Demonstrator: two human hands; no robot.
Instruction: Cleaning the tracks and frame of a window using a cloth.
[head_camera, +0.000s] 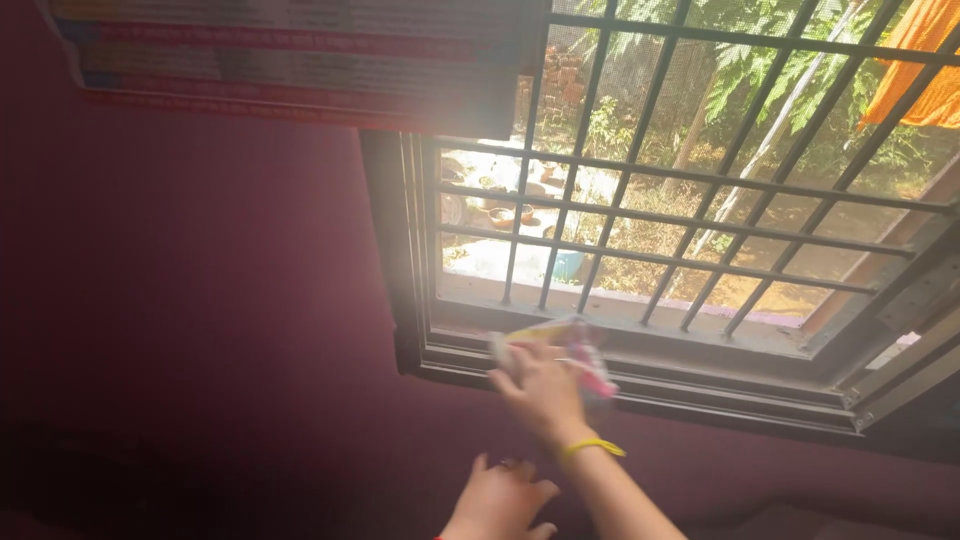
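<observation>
At the window sill, just beyond my wrist, my right hand (540, 385) presses a crumpled cloth (570, 345), pale with pink and yellow, against the lower frame (700, 375), fingers closed over it. My left hand (500, 500) hangs below, fingers spread, holding nothing. The right arm reaches up and forward, wrist bent, a yellow band (592, 447) around it. The cloth could snag on the iron grille (640, 215) just above my knuckles, or slip off the narrow ledge.

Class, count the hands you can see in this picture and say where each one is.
2. The right hand presses a colourful cloth on the window frame; the left hand is lower, at the bottom edge, its fingers spread open.
</observation>
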